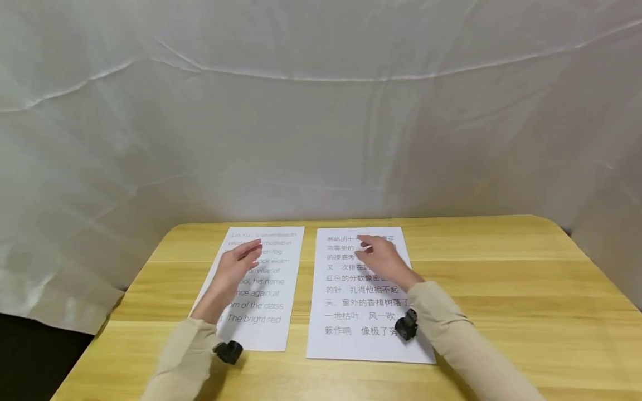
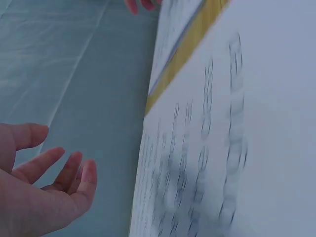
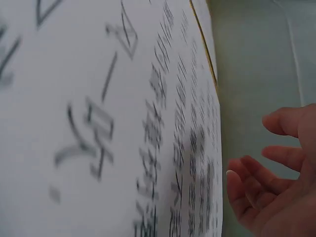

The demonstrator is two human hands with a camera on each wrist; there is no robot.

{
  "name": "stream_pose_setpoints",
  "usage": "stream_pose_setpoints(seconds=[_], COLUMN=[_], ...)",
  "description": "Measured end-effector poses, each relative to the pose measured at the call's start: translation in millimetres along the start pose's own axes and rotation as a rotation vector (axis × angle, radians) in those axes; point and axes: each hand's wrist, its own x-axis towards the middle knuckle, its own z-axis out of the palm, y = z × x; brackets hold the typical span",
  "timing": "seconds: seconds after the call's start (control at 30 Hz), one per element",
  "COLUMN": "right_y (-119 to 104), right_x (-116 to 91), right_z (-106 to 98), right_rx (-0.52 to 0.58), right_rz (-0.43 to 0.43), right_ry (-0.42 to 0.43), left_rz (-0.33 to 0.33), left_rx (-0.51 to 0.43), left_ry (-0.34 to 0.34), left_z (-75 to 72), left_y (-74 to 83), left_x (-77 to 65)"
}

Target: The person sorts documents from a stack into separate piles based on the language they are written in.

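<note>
Two printed sheets of paper lie side by side. The left sheet (image 1: 268, 334) carries large English text, the right sheet (image 1: 361, 348) lines of Chinese characters. Above the English page hovers my left hand (image 1: 236, 270), its fingers loosely bent and holding nothing. My right hand (image 1: 383, 259) hangs over the Chinese page in much the same way, thumb apart from the bent fingers. Both wrist views show a gap between thumb and fingers, and a hand's shadow falls on each page. Parts of the upper lines are hidden behind the hands.
The sheets rest on a yellow wood-grain table (image 1: 501, 301) with rounded far corners. Behind it hangs a pale creased cloth (image 1: 321, 139). A small black device (image 1: 228, 352) sits at the left wrist, and another black device (image 1: 407, 324) at the right.
</note>
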Motion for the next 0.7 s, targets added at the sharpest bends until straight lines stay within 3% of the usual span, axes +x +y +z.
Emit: stream_pose_setpoints(seconds=[0.23, 0.4, 0.57, 0.7], right_y=[32.3, 44.1, 48.7, 50.4], right_x=[-16.5, -33.0, -43.8, -48.4], right_z=[-38.7, -57.2, -61.3, -62.1], right_rx=[0.008, 0.023, 0.034, 0.056], right_rz=[0.066, 0.113, 0.131, 0.161], right_ry=[0.052, 0.097, 0.122, 0.131], left_rz=[0.046, 0.08, 0.066, 0.05], left_rx=[-0.14, -0.156, -0.158, -0.188], left_ry=[0.091, 0.092, 0.088, 0.094], left_z=[46.3, 78.2, 96.8, 102.9], left_y=[4.3, 12.4, 10.0, 4.1], left_x=[9.4, 14.4, 17.3, 16.7])
